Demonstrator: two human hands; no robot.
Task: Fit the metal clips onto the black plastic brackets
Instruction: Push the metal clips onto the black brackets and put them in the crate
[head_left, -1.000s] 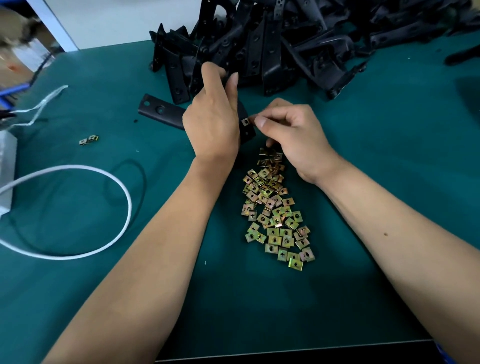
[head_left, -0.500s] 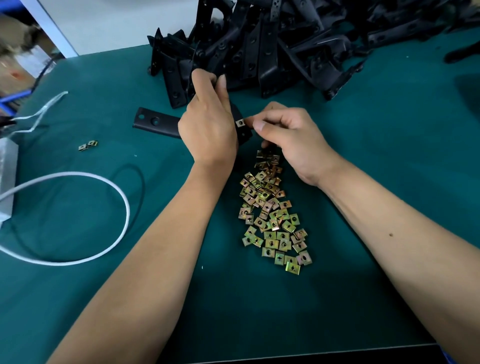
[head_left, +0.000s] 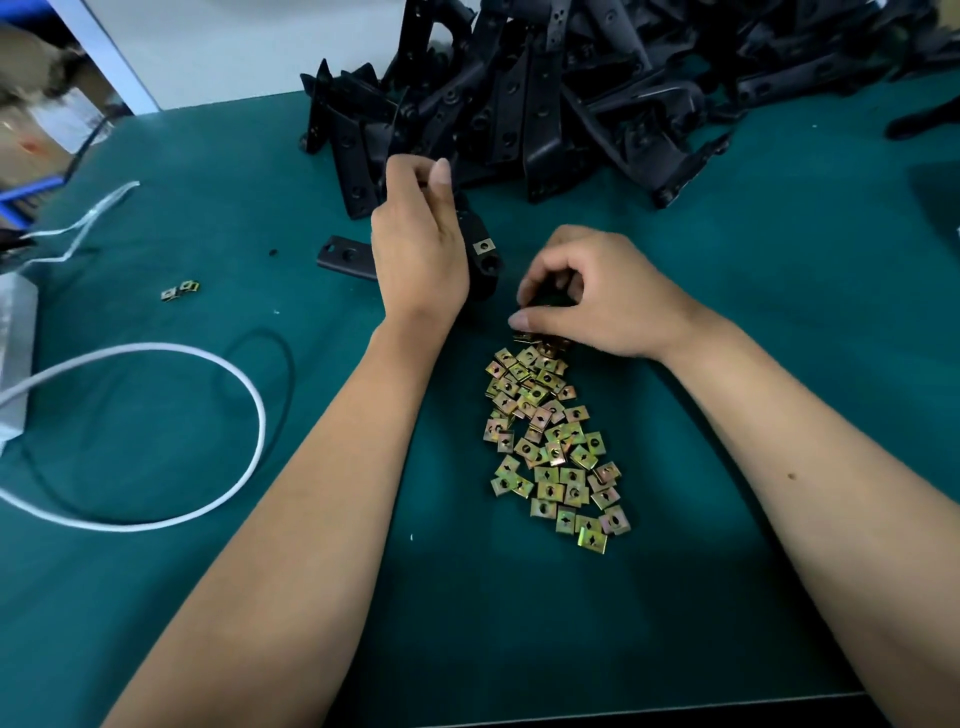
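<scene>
**Black bracket in the left hand, right hand at the clip pile**

Black plastic is what the left hand holds: its fingers are curled round a bracket, which comes out from behind the hand at 3 o'clock and again at 9 o'clock, where a flat end with a hole lies on the mat. One metal clip sits already on the bracket, just beside the knuckles of this hand, at its 3 o'clock.

The right hand is near, at 4 o'clock from the bracket and apart from it. Its fingers are bent down and the thumb and forefinger meet at the far end of the pile of clips; if a clip is between them I cannot tell, because the hand covers that place. The pile is brass-coloured and spreads from under this hand toward 6 o'clock, between the two forearms.

Further out, at 12 o'clock from both hands, a big heap of brackets lies on the green mat. At 9 o'clock from the left hand two loose clips lie alone, well apart from the pile. More to the left a white cable makes a loop on the mat, and a grey box is at the left edge.
</scene>
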